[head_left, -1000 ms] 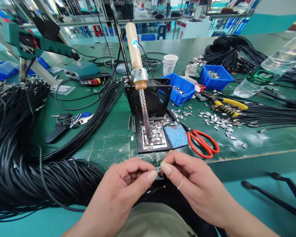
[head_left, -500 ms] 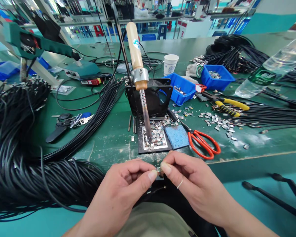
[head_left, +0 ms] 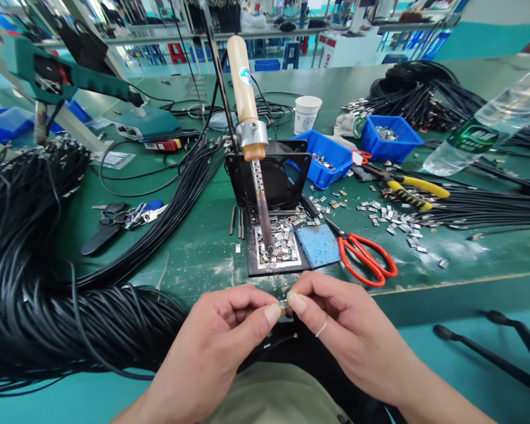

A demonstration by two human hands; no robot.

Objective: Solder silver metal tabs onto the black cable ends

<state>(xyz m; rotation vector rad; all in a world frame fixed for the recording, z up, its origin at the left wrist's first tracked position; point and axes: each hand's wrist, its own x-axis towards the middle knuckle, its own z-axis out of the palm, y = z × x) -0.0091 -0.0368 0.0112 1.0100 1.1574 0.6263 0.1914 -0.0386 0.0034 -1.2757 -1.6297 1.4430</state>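
Between my fingertips, just off the bench's front edge, is a small metal connector (head_left: 283,304). My left hand (head_left: 229,330) pinches its left end with thumb and forefinger. The other end sits in the pinch of my right hand (head_left: 335,324), whose thumb partly covers it. Ahead of my hands, a soldering iron (head_left: 247,100) with a wooden handle points down at a dark plate (head_left: 252,266) bearing loose metal connectors (head_left: 287,250). A blue sponge (head_left: 318,244) lies right of the plate, and red-handled scissors (head_left: 365,259) rest beside it.
Bundled black cables (head_left: 92,330) fill the left side and hang over the bench edge. Behind the plate stands a black fan (head_left: 269,176). Blue bins (head_left: 322,171), yellow-handled pliers (head_left: 417,191), a paper cup (head_left: 307,115) and a tilted water bottle (head_left: 477,138) are to the right.
Almost nothing differs. Both hands keep their pinch on the small connector, and the view has shifted very slightly.
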